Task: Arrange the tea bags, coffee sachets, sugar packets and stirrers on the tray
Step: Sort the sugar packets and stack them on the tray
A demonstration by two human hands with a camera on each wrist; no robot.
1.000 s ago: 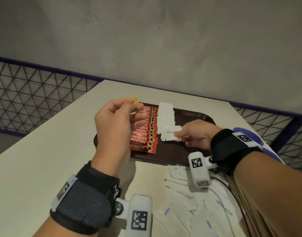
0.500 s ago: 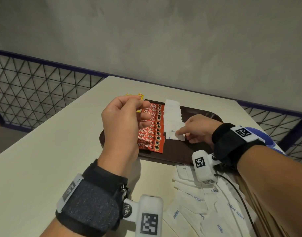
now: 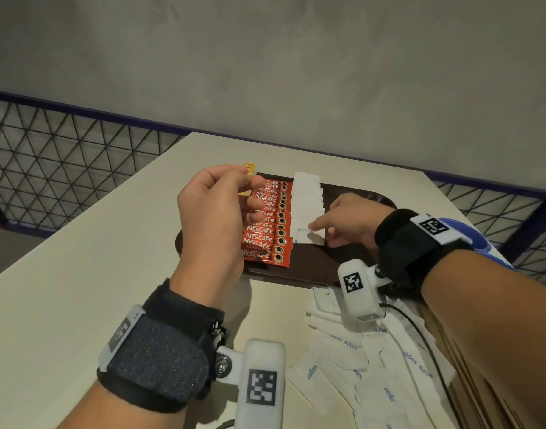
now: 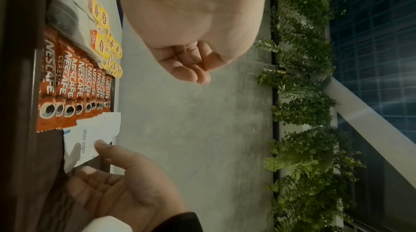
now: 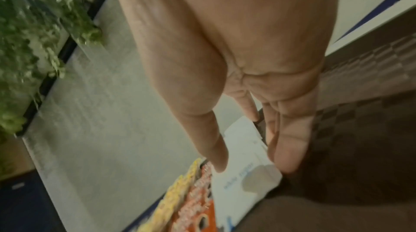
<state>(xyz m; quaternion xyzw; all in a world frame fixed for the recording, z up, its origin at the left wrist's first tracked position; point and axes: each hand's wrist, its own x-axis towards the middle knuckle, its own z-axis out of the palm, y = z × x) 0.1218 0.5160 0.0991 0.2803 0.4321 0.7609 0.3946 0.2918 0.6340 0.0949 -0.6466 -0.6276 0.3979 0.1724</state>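
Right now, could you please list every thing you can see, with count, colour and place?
tray: one, dark brown, on the table.
Nescafe coffee sachets: overlapping row, count unclear, red, left part of tray.
white sugar packets: overlapping row, white, tray middle.
loose sugar packets: pile, white, table near the tray.
tea bags: several, yellow tags, beyond the sachets.
table: one, cream.
left hand: raised, fingers curled, empty.
right hand: fingertip on the nearest sugar packet.

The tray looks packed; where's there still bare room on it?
Bare tray: the near strip below the coffee sachets, and right of the sugar packets, under the right hand. The left half is crowded.
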